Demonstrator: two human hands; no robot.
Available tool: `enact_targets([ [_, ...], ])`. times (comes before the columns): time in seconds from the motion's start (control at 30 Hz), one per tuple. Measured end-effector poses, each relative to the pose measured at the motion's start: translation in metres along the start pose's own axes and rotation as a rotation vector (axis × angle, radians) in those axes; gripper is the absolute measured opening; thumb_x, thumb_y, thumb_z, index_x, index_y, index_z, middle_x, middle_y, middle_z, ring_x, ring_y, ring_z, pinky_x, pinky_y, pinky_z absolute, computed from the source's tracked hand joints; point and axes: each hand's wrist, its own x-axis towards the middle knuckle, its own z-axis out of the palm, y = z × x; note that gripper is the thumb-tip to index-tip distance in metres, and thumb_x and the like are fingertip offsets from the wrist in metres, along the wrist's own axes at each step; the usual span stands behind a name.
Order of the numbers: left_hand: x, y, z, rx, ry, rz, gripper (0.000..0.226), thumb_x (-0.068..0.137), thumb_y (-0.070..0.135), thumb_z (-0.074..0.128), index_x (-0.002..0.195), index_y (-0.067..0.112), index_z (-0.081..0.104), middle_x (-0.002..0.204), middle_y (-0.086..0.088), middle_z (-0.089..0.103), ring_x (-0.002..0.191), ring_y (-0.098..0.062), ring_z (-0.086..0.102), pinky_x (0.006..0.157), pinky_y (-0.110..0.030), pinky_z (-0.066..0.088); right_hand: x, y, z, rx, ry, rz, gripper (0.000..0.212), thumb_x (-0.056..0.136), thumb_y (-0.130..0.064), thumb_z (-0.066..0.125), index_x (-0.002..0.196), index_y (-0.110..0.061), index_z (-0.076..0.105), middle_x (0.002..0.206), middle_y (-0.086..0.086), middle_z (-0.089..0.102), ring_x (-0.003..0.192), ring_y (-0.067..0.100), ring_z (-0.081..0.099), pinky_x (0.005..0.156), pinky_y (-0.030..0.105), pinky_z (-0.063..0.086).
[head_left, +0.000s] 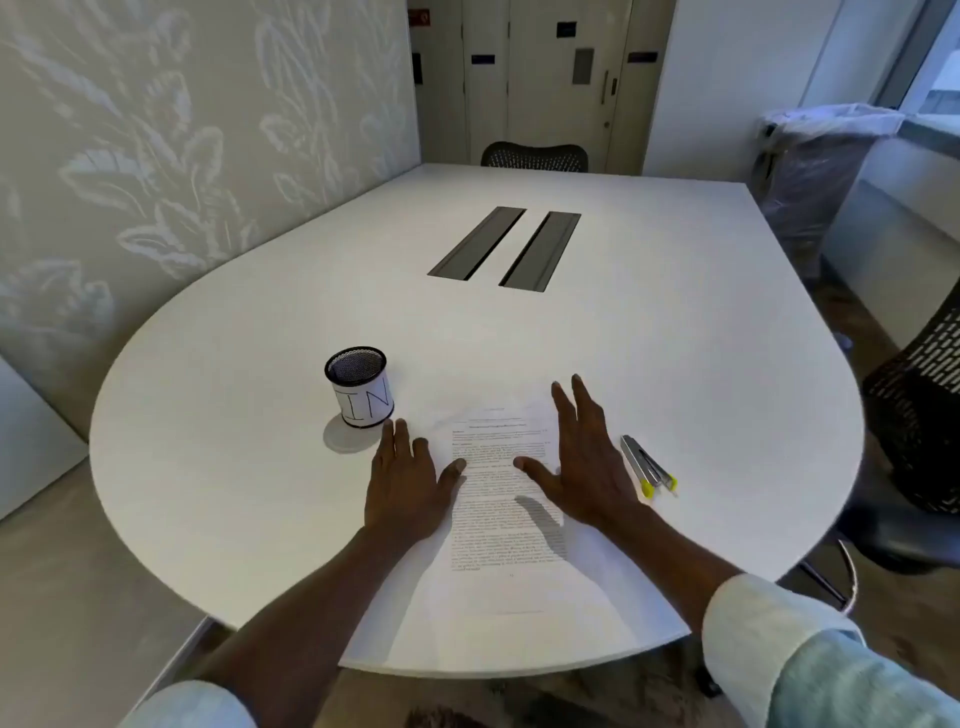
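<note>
I see a white table (675, 338), printed sheet (498, 509) flat near its front edge, my right hand (587, 460) on the sheet, fingers straight and spread, my left hand (405, 486) flat on its left edge, fingers straight, mesh cup (361, 387) just beyond, yellow-tipped silver tool (647, 465) to the right.

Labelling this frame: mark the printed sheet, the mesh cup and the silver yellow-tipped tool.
printed sheet (493, 530): head view, mid-page text.
mesh cup (363, 402): head view, its white label.
silver yellow-tipped tool (644, 462): head view, middle of its metal body.
</note>
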Motion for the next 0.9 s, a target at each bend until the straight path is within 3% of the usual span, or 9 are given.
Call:
enact_targets([
  [0.1, -0.005, 0.000, 0.005, -0.015, -0.017, -0.046, 0.075, 0.105, 0.065, 0.041, 0.151, 0.005, 0.043, 0.178, -0.024, 0.009, 0.167, -0.035, 0.001, 0.132, -0.049, 0.020, -0.015, 0.000, 0.008, -0.032, -0.043, 0.040, 0.109, 0.091, -0.064, 0.070, 0.171, -0.017, 0.012, 0.180, 0.012, 0.000, 0.161, 0.038, 0.022, 0.099, 0.052, 0.059],
  [0.17, -0.008, 0.003, 0.006, -0.027, -0.002, -0.059, 0.076, 0.105, 0.064, 0.041, 0.153, 0.006, 0.042, 0.177, -0.024, 0.010, 0.167, -0.036, 0.001, 0.132, -0.050, 0.021, -0.024, 0.002, 0.016, -0.041, -0.074, 0.073, 0.107, 0.092, -0.065, 0.068, 0.170, -0.016, 0.014, 0.180, 0.013, 0.003, 0.161, 0.037, 0.022, 0.106, 0.053, 0.054],
  [0.37, -0.004, 0.021, 0.002, -0.049, 0.041, -0.163, 0.071, 0.103, 0.060, 0.051, 0.142, 0.001, 0.052, 0.159, -0.023, 0.043, 0.152, -0.040, 0.034, 0.121, -0.052, 0.034, -0.037, -0.001, 0.027, 0.008, -0.108, 0.144, 0.096, 0.098, -0.061, 0.062, 0.169, -0.016, 0.017, 0.179, 0.009, 0.013, 0.163, 0.029, 0.022, 0.116, 0.049, 0.049],
  [0.53, 0.006, 0.036, -0.007, -0.161, 0.032, -0.286, 0.067, 0.096, 0.053, 0.069, 0.137, 0.000, 0.057, 0.147, -0.018, 0.051, 0.142, -0.039, 0.040, 0.114, -0.050, 0.038, -0.042, -0.002, 0.024, 0.056, -0.094, 0.167, 0.090, 0.099, -0.055, 0.065, 0.168, -0.016, 0.021, 0.175, 0.007, 0.021, 0.161, 0.025, 0.027, 0.111, 0.046, 0.050],
  [0.63, 0.012, 0.045, -0.015, -0.363, 0.064, -0.390, 0.063, 0.095, 0.041, 0.075, 0.138, -0.001, 0.057, 0.144, -0.022, 0.053, 0.141, -0.041, 0.041, 0.116, -0.046, 0.036, -0.044, -0.004, 0.019, 0.086, -0.055, 0.181, 0.086, 0.099, -0.050, 0.068, 0.166, -0.014, 0.027, 0.171, 0.010, 0.030, 0.157, 0.028, 0.035, 0.112, 0.047, 0.052],
  [0.8, 0.023, 0.056, -0.024, -0.747, 0.113, -0.579, 0.061, 0.089, 0.024, 0.083, 0.134, -0.008, 0.057, 0.139, -0.024, 0.063, 0.130, -0.041, 0.061, 0.110, -0.050, 0.053, -0.043, -0.007, 0.011, 0.149, 0.001, 0.203, 0.079, 0.099, -0.042, 0.073, 0.160, -0.009, 0.037, 0.161, 0.011, 0.042, 0.141, 0.031, 0.055, 0.104, 0.049, 0.058],
  [0.9, 0.024, 0.059, -0.029, -0.918, 0.145, -0.671, 0.062, 0.091, 0.010, 0.080, 0.144, 0.000, 0.050, 0.146, -0.020, 0.058, 0.132, -0.038, 0.060, 0.109, -0.044, 0.052, -0.044, -0.005, 0.010, 0.179, 0.015, 0.217, 0.075, 0.098, -0.040, 0.075, 0.158, -0.011, 0.040, 0.157, 0.007, 0.045, 0.128, 0.024, 0.063, 0.097, 0.039, 0.060],
])
